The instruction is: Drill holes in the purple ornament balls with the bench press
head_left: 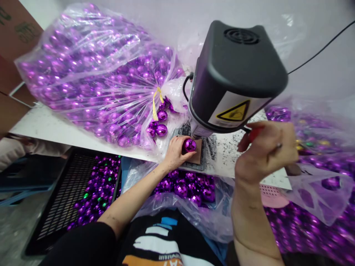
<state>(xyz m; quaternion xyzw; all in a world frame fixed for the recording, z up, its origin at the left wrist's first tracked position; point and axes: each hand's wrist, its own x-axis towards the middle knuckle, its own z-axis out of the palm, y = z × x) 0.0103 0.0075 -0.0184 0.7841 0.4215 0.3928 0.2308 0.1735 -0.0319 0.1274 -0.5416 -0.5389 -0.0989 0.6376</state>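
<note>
My left hand (177,150) is closed round a shiny purple faceted ball (190,145), like a mirror ball ornament. It holds the ball on a brown wooden block (197,157) that rests on the metal base plate (204,159) of a black bench machine (240,70). This machine looks like a small drill press, and its head hides the tool above the ball. To the right of the head, my right hand (263,147) is wrapped round the red knob (254,133) of the machine's lever.
A tied clear bag (97,74) of purple balls fills the left of the white table (63,129). Loose balls (161,129) lie near its neck. More balls (188,186) sit in plastic before my lap, in a black crate (63,199) and at right. A cable (318,51) runs behind.
</note>
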